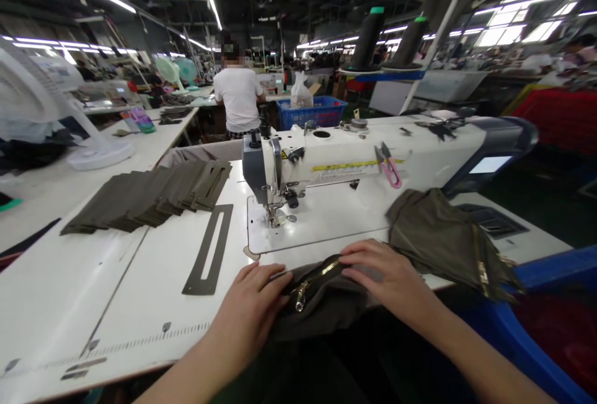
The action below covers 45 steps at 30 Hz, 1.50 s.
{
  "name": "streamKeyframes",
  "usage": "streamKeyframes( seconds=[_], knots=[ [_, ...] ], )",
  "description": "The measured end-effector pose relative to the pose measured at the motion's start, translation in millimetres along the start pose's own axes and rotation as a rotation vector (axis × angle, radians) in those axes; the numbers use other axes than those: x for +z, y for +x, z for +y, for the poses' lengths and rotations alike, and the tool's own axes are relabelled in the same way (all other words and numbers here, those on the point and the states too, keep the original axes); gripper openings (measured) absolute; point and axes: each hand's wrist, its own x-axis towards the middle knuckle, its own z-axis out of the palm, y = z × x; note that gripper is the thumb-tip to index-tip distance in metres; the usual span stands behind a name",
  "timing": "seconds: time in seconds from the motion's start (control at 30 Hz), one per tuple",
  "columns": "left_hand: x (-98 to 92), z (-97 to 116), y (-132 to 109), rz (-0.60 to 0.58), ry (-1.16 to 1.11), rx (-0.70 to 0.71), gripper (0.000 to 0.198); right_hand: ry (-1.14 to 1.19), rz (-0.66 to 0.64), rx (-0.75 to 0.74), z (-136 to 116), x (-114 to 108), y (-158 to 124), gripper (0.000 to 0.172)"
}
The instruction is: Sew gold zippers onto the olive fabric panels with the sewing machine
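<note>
far left, a white standing fan (41,81) at the table edge. on the white sewing table (116,304), a fanned stack of olive fabric pieces (149,196), each with a long slot, and a single slotted olive strip (208,248) lying apart from it, nearer the person. beyond, a co-worker in a white t-shirt (239,96) stands with their back turned, beside a blue crate (310,113). at the front edge of the table, the left hand (247,311) lies on an olive fabric piece (321,311), fingers (275,276) together and reaching toward the brass zipper (317,276) set in it, with its slider near the left hand. the piece sits at the table's front edge, just short of the sewing machine (326,168) and its presser foot (278,217). the right hand (387,273) lies across the zipper's far end, fingers together and slightly curved; no clear pinch shows on either hand, so whether they grip or only press cannot be told. the step in hand appears to be positioning the zipper piece by hand, with nothing under the needle. pink thread snips (389,165) lie on the machine bed. far right, a heap of olive zippered pieces (443,242) rests at the table's edge.
</note>
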Motion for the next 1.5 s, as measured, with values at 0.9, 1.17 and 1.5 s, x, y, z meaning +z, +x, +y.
streamKeyframes(
  seconds=[0.9, 1.17, 1.5],
  knots=[
    [-32.6, 19, 58, 0.125, -0.499, -0.307, 0.025, -0.142, 0.173, 0.181, -33, -19, 28, 0.024],
    [-30.3, 19, 52, 0.085, -0.570, -0.345, 0.031, -0.113, 0.173, 0.024, -37, 1, 40, 0.015],
    [-29.7, 14, 46, 0.150, -0.452, -0.375, 0.033, -0.198, 0.124, 0.063, -36, 10, 34, 0.013]
  ],
)
